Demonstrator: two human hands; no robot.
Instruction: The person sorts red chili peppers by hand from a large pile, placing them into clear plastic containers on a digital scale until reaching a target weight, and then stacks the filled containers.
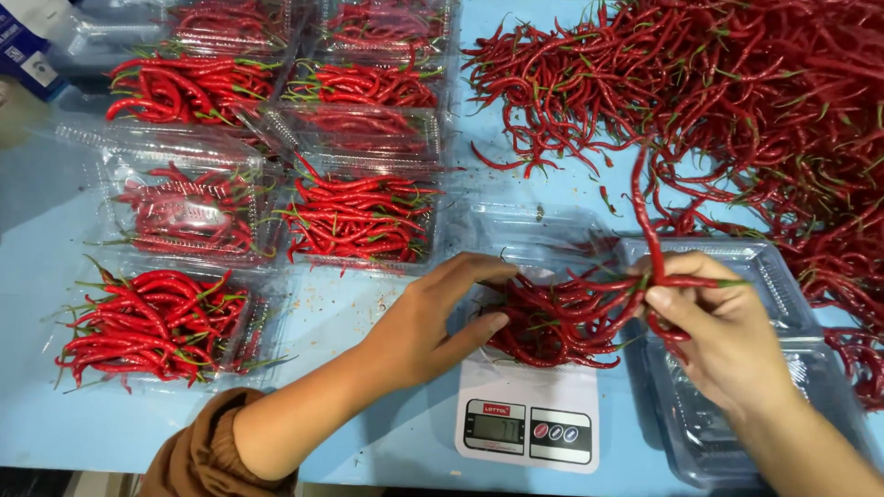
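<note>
Chillies (552,322) heap on the scale (527,419); left hand (433,322) cups them, grip loose. Right hand (723,331) pinches several chillies (647,216); best lower gently, steadying the heap.

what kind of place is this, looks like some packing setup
Probably a small produce packing station. A big loose pile of red chillies lies on a blue table, a digital kitchen scale weighs one portion, and clear plastic clamshell boxes sit filled alongside.
</note>
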